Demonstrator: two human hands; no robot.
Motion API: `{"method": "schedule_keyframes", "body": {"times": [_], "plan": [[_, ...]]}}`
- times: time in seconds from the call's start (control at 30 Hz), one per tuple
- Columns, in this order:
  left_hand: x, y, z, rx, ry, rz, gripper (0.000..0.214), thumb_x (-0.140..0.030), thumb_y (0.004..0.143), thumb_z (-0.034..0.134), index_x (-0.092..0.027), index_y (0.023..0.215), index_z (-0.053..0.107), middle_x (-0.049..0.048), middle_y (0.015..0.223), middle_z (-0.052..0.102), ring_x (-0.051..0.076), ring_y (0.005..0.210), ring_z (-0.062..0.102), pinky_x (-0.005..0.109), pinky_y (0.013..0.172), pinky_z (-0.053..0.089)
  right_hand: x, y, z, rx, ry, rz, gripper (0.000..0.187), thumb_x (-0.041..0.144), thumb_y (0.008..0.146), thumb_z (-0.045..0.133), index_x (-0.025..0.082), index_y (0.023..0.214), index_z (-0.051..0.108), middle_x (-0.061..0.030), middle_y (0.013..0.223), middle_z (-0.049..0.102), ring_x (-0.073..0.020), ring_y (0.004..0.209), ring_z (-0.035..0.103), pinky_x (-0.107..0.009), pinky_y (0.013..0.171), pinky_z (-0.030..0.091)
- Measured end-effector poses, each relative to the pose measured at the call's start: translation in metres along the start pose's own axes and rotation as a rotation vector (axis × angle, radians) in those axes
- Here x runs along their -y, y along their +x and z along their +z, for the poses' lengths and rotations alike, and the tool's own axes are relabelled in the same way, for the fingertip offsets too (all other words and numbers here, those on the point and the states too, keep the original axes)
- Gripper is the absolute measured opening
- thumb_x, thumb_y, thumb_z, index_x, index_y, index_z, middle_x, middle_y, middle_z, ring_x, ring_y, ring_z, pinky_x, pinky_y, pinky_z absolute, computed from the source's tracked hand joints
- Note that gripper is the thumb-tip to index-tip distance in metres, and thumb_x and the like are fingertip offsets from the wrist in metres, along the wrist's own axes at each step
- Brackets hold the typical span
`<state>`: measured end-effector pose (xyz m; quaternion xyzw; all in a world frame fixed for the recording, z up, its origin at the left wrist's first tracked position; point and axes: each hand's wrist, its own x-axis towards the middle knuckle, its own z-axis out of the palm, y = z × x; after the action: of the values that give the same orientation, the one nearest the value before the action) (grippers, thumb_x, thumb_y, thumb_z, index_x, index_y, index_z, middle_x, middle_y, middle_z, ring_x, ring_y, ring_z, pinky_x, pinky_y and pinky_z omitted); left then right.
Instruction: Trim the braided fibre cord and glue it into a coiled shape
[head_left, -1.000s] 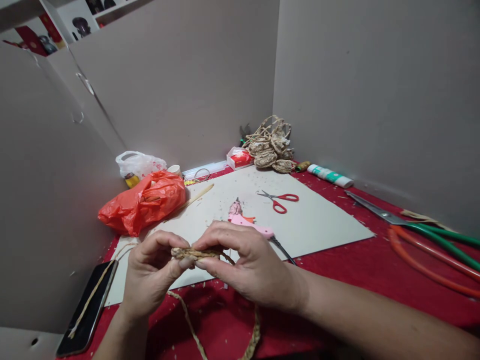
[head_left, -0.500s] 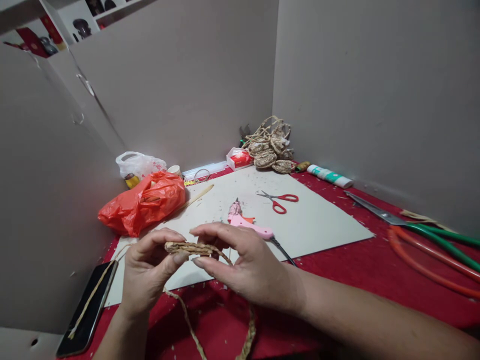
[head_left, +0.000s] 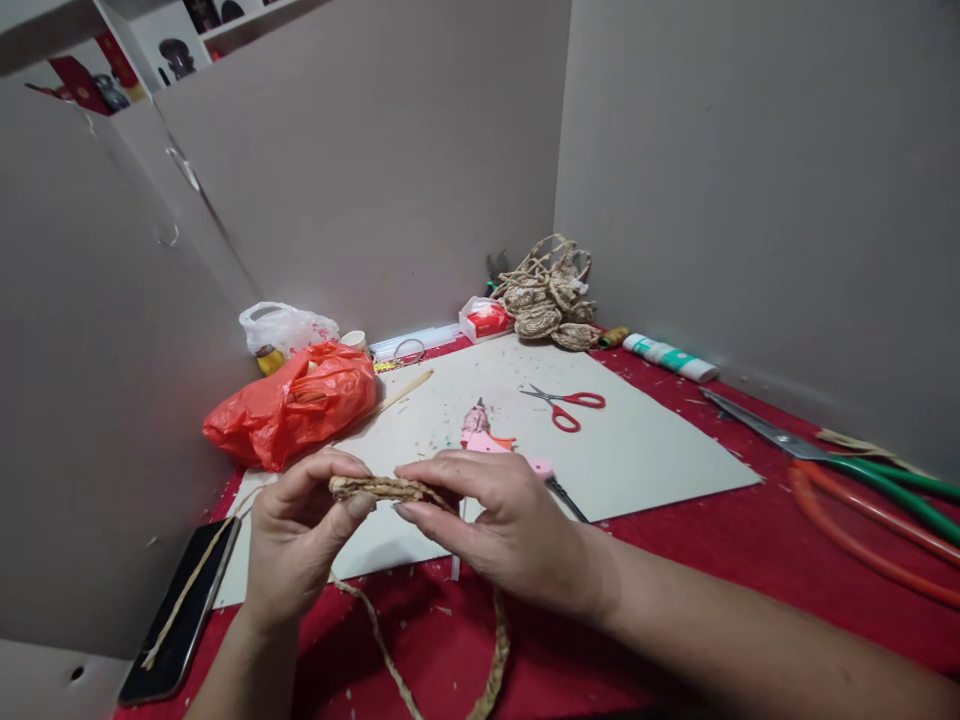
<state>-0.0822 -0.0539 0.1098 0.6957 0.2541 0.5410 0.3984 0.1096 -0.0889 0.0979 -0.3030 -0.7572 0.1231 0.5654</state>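
Note:
Between my two hands is a small flat coil of braided straw cord (head_left: pixel 384 488), held edge-on above the table. My left hand (head_left: pixel 300 530) pinches its left end between thumb and fingers. On the right end, the thumb and fingers of my right hand (head_left: pixel 495 515) are closed around the coil. A loose length of braid (head_left: pixel 493 665) hangs in a loop below my hands. Just beyond my right hand lies a pink glue gun (head_left: pixel 478 432), partly hidden by that hand. Red-handled scissors (head_left: pixel 566 403) lie open on the pale board (head_left: pixel 637 455).
A red plastic bag (head_left: pixel 300 405) and a phone (head_left: pixel 176 610) are at the left. Several coiled straw pieces (head_left: pixel 544 305) are piled at the back corner. Large shears (head_left: pixel 795 445) with green and red handles lie at the right, near a white-and-green tube (head_left: pixel 670 358). Walls close in behind.
The view has shifted slightly, so the table things appear a little further right. My right fingers have moved slightly along the coil; both hands keep hold of it.

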Motion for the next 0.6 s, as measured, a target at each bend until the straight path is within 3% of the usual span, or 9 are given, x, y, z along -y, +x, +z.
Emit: {"method": "schedule_keyframes", "body": {"times": [0.3,0.4,0.53,0.6], "plan": [[-0.0027,-0.0009,-0.0005,0.055,0.017,-0.027,0.017,-0.009,0.075,0.069,-0.02,0.088,0.07,0.0026,0.082,0.062,0.012,0.075,0.057,0.019,0.068,0.048,0.0034,0.0006,-0.0013,0.002,0.004,-0.083,0.012,0.013,0.089,0.055,0.013,0.094,0.066,-0.0049,0.074,0.069,-0.0118,0.064,0.061,-0.022,0.061,0.049],[-0.0025,-0.0015,-0.0001,0.05,-0.022,-0.05,0.016,-0.012,0.075,0.071,-0.02,0.089,0.07,0.003,0.082,0.063,0.013,0.074,0.058,0.02,0.067,0.049,0.0038,0.0001,-0.0017,0.006,0.004,-0.072,0.012,0.013,0.088,0.055,0.012,0.092,0.067,-0.0043,0.072,0.067,-0.0115,0.062,0.06,-0.022,0.06,0.048],[-0.0015,-0.0006,0.0022,0.089,-0.046,-0.062,0.03,-0.018,0.069,0.077,-0.02,0.099,0.071,0.0048,0.083,0.066,0.014,0.07,0.06,0.023,0.065,0.051,0.0035,-0.0003,-0.0017,0.001,-0.002,-0.033,0.011,0.016,0.089,0.055,0.015,0.093,0.066,-0.0032,0.073,0.068,-0.0115,0.063,0.06,-0.022,0.06,0.048],[-0.0005,0.0005,0.0036,0.114,-0.013,-0.041,0.026,-0.015,0.069,0.076,-0.02,0.094,0.073,0.005,0.081,0.066,0.015,0.073,0.06,0.024,0.066,0.051,0.0031,-0.0003,-0.0011,0.005,0.011,-0.04,0.011,0.017,0.089,0.055,0.015,0.092,0.065,-0.0036,0.073,0.068,-0.0116,0.063,0.06,-0.022,0.06,0.048]]}}
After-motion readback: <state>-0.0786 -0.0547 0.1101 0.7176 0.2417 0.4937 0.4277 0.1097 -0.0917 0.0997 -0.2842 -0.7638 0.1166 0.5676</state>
